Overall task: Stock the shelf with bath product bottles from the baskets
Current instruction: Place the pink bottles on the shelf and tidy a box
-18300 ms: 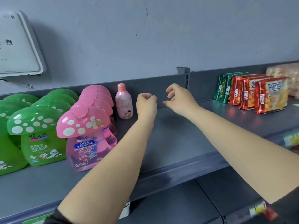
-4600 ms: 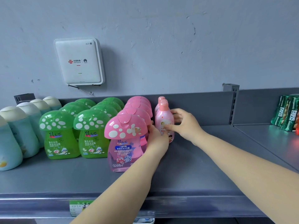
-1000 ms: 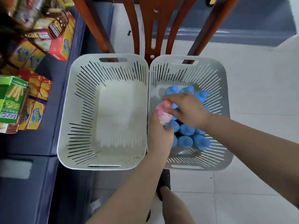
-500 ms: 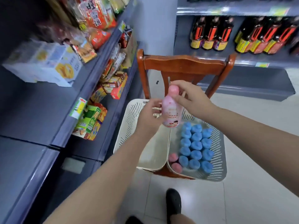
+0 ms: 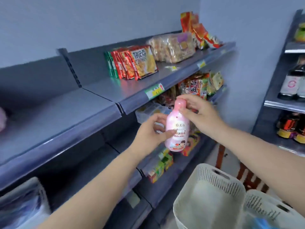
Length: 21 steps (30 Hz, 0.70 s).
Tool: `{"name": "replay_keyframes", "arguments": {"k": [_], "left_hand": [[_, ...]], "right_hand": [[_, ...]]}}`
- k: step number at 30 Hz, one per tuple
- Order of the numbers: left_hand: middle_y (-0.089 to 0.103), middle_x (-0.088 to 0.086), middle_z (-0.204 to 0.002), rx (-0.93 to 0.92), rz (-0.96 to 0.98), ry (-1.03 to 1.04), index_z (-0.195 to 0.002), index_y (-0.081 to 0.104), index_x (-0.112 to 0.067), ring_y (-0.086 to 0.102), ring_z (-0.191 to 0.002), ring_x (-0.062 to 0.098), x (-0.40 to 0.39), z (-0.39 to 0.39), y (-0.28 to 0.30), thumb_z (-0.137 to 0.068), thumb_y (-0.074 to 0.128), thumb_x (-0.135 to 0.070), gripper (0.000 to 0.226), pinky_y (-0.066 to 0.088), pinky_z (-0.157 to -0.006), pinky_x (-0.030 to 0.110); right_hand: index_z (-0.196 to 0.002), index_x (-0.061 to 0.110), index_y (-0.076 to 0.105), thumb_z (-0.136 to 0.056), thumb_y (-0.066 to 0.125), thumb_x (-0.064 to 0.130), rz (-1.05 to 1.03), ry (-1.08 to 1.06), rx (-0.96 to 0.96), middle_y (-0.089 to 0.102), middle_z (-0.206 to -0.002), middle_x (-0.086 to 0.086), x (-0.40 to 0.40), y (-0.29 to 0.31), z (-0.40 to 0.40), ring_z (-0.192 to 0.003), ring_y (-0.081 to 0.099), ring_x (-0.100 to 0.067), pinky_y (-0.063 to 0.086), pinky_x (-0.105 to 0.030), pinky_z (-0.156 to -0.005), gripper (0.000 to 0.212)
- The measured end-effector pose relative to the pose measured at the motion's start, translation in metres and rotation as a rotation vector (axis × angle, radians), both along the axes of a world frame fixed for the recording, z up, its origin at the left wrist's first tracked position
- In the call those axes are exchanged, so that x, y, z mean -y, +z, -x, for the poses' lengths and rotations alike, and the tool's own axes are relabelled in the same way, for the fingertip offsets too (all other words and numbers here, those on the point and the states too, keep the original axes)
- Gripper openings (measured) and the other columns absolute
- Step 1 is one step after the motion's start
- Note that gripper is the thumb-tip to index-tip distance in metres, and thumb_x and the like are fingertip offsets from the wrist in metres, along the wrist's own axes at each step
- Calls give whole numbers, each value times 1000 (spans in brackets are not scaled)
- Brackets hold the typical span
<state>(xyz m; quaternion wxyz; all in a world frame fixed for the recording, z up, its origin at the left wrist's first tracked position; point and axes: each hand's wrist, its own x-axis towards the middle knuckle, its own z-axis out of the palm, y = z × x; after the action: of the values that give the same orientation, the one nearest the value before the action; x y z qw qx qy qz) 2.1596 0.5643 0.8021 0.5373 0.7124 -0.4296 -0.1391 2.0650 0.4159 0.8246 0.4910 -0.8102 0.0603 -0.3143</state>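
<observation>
— where's the pink bottle (image 5: 177, 129)?
— held upright in the air, in front of the grey shelf (image 5: 69, 116), above the white baskets (image 5: 209, 195).
— held how?
— left hand (image 5: 152, 132) fingers wrapped round the body; right hand (image 5: 200, 115) fingers pinching the cap.

- The light is soft and even, with no hard shadows.
- The whole picture looks smeared, most at the left edge.
- The shelf (image 5: 69, 123) lines bend and lean near the sides.
</observation>
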Motion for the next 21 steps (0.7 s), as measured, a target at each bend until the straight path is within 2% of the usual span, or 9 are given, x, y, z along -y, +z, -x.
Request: {"name": "replay_keyframes", "arguments": {"k": [4,6,10,13,15,18,21], "left_hand": [[65,-2,-93,69,51,142,-96,57,-26,63,-77,17,-49,-24,35,-75,77,-12,33,52,-73,25],[66,2,-99,83,79,209,-97,57,-26,65,-85,24,-72,-35,49,-76,76,-14,31,53,-76,31],[65,-5,-100,99,129,333,-97,58,-29,64,-88,18,-118,-52,76,-78,75,-16,28,56,-76,33],[66,-6,-103,115,149,415,-104,60,-23,63,-92,18,-154,-62,89,-80,74,-19,28,55,-83,41],[66,-5,-105,126,151,474,-108,60,-21,63,-93,19,-178,-69,96,-81,72,-20,30,55,-83,45],[66,-6,-106,165,156,552,-109,60,-23,63,-93,20,-211,-79,100,-82,71,-20,30,55,-82,44],[66,-9,-104,181,167,609,-106,59,-28,63,-92,20,-241,-90,100,-83,70,-21,27,56,-80,40]], "right_hand": [[-102,32,57,-88,60,10,26,133,80,64,-103,11,-42,38,-44,-99,61,-4,48,-22,-88,27],[-100,35,57,-88,60,11,45,199,119,65,-104,11,-62,56,-64,-100,61,-7,48,-24,-89,27],[-97,40,56,-89,60,13,40,331,178,63,-106,13,-105,85,-102,-104,60,-7,47,-23,-89,29],[-99,37,57,-90,59,13,31,406,200,63,-107,14,-138,99,-129,-104,60,-4,48,-23,-88,26],[-104,32,58,-90,59,15,29,447,205,62,-106,17,-160,107,-146,-104,59,-1,49,-23,-89,22],[-107,28,59,-90,60,16,15,498,222,63,-106,15,-195,112,-168,-104,60,-3,49,-24,-89,21],[-98,36,58,-90,60,17,-4,551,246,64,-102,18,-226,114,-186,-100,60,1,49,-21,-87,21]]}}
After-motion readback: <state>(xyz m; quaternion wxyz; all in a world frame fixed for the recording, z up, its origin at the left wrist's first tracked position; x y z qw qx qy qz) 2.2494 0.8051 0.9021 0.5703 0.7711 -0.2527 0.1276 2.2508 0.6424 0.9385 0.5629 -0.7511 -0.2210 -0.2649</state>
